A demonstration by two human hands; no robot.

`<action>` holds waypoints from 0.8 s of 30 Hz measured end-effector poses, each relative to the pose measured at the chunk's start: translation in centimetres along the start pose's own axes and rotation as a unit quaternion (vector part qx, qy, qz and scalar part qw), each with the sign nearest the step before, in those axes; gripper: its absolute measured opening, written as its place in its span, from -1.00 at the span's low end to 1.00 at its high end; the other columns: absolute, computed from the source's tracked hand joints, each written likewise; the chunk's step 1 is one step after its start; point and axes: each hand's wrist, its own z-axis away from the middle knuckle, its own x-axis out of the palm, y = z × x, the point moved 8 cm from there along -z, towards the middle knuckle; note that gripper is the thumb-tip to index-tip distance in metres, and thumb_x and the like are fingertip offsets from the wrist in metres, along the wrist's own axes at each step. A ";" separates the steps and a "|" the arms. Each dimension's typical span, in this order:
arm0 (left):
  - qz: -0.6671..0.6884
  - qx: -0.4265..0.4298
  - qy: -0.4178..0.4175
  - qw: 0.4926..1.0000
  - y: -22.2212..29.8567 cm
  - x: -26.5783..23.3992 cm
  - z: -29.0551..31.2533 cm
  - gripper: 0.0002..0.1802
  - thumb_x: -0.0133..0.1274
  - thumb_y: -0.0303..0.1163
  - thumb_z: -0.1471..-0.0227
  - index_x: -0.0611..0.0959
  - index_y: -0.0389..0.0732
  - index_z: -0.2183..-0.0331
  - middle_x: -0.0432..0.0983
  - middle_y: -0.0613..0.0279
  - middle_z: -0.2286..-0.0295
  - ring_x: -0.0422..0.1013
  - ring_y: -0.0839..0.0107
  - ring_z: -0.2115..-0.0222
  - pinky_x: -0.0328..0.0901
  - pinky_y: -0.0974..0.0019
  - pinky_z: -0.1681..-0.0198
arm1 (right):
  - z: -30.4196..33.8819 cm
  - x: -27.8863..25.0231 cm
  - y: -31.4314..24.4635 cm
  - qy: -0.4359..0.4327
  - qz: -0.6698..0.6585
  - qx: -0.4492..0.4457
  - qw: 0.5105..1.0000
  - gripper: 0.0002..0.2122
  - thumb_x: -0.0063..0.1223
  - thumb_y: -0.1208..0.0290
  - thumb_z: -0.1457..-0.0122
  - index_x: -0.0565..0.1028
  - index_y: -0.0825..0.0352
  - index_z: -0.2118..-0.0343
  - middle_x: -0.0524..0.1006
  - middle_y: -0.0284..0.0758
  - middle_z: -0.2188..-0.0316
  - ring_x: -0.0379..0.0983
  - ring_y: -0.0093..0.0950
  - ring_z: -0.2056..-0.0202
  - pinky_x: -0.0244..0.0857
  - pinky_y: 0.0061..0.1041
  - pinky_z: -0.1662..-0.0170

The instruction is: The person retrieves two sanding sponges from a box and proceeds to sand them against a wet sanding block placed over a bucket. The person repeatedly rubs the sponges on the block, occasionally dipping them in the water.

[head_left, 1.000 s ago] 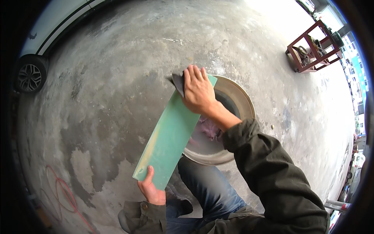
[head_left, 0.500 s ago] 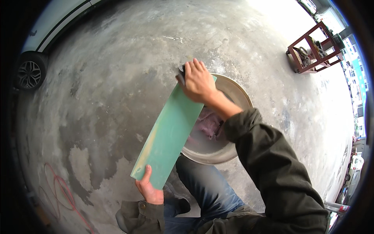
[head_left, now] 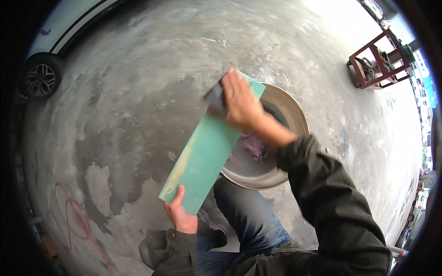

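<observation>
Pinching the near end of that green board point(head_left: 198, 154), your left hand point(head_left: 182, 214) has its thumb on top; the fingers underneath are hidden, so no idea how they sit. The board's long axis runs from near left to far right, so from your right hand point(head_left: 241, 101) most of it stretches away near and left. Your right hand is the closer one to the far end, laid across it with fingers pressed together, over a dark sheet point(head_left: 215, 97) poking out to its left. It's blurry, so I can't tell if you're gripping that sheet or just pressing it down.

Quick count: two hands, one board, one dark sheet, one round basin point(head_left: 298, 112) just right of the board and partly covered by it, one pink cloth point(head_left: 254, 146) inside. Further out you've got one cart point(head_left: 377, 64) far right, one car wheel point(head_left: 40, 78) far left and red hose point(head_left: 76, 211) near left on the floor point(head_left: 129, 92).
</observation>
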 end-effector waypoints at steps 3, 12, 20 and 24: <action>-0.003 0.003 0.009 1.000 0.3 -1.0 0.0 -0.53 0.13 -0.49 -0.13 0.49 -0.42 -0.07 0.49 0.05 0.02 0.45 0.26 0.07 0.39 0.20 0.04 | 7.9 -0.2 -16.2 -0.144 -0.028 -0.213 0.966 -0.25 -0.17 0.20 -0.12 0.05 0.62 -0.31 -0.05 0.13 -0.38 -0.20 -0.09 -0.43 -0.33 -0.20 -0.46; -0.012 -0.003 -0.027 1.000 0.1 0.7 0.1 -0.56 0.06 -0.46 -0.21 0.47 -0.39 -0.10 0.46 0.05 -0.01 0.43 0.23 0.01 0.36 0.16 -0.06 | -1.7 -1.6 3.4 -0.042 0.007 -0.001 0.999 -0.24 -0.26 -0.02 -0.28 0.03 0.57 -0.33 0.00 0.09 -0.38 -0.15 -0.12 -0.42 -0.27 -0.22 -0.44; -0.015 0.015 -0.018 1.000 0.7 0.1 0.1 -0.56 0.08 -0.49 -0.18 0.49 -0.43 -0.07 0.49 0.04 0.02 0.45 0.22 0.04 0.35 0.18 -0.04 | 4.2 -0.9 -5.8 -0.025 0.041 -0.193 0.980 -0.34 -0.21 0.28 -0.13 0.16 0.53 -0.29 0.09 0.05 -0.36 -0.02 -0.19 -0.40 -0.21 -0.25 -0.44; -0.019 0.008 -0.025 0.999 0.2 0.2 -0.1 -0.55 0.05 -0.46 -0.21 0.46 -0.43 -0.10 0.46 0.02 -0.02 0.43 0.20 0.01 0.35 0.15 -0.06 | -1.2 -1.5 1.5 -0.036 0.070 0.048 0.996 -0.35 -0.25 0.24 -0.25 0.08 0.61 -0.30 0.02 0.11 -0.37 -0.11 -0.10 -0.41 -0.20 -0.23 -0.43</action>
